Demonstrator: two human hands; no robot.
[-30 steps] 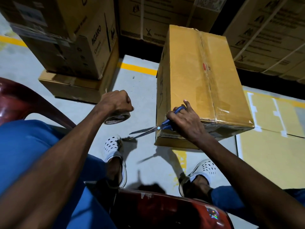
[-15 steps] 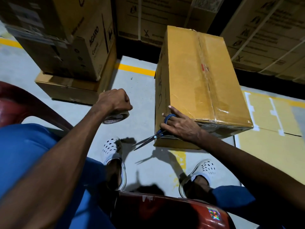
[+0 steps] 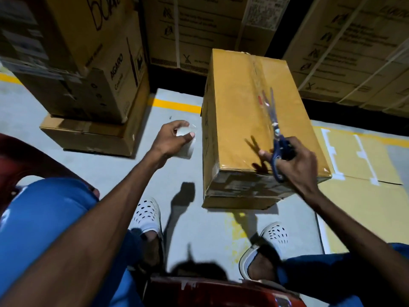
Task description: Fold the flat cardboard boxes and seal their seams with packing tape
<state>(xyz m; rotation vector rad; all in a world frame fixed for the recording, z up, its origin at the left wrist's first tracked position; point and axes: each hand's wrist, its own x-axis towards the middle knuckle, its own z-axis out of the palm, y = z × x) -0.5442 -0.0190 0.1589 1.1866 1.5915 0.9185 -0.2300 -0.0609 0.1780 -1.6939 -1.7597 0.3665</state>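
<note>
From the head camera, much was cut off or dim: the stacked cartons (image 3: 93,69) behind ran out of frame at the top, and the roll of packing tape (image 3: 186,142) was largely hidden by the left hand (image 3: 169,141) and blurred, so its printing could not be read. The left fingers were curled around the roll, thumb on its near side, above the grey floor (image 3: 177,178) just left of the folded box (image 3: 254,120). The right hand (image 3: 296,162) gripped blue-handled scissors (image 3: 276,138) over the box's near top edge, fingers through and around the handles, blades pointing away along the taped centre seam (image 3: 259,85); whether the blades were parted was unclear.
</note>
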